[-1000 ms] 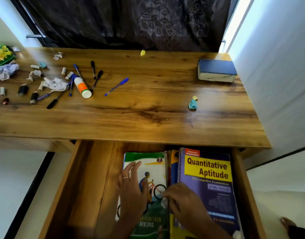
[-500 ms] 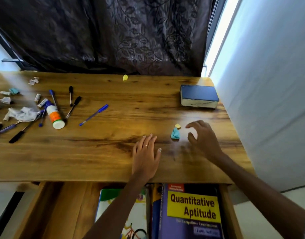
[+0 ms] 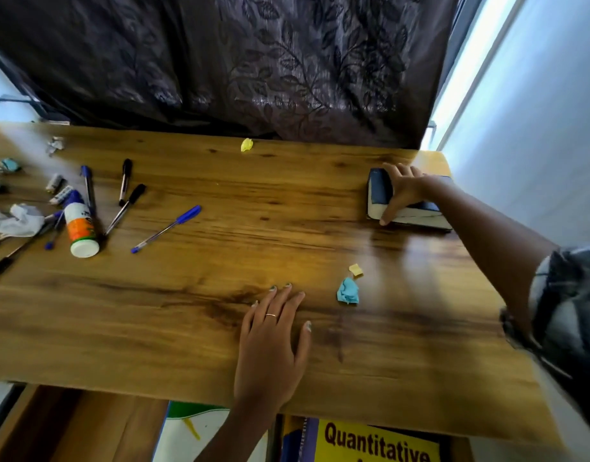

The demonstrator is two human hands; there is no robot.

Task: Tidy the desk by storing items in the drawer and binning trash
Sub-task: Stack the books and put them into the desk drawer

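Now we see the right hand (image 3: 403, 191) gripping the blue book (image 3: 380, 191); left hand (image 3: 270, 341) rests flat, fingers relaxed, on the table (image 3: 187, 311).

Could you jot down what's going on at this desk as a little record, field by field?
Right hand: grips the dark blue book at the desk's far right
Left hand: flat on the desk, holding nothing
Scraps nearby: blue paper ball, yellow bit
Far left: pens, glue bottle, crumpled tissue
Drawer: open, books inside
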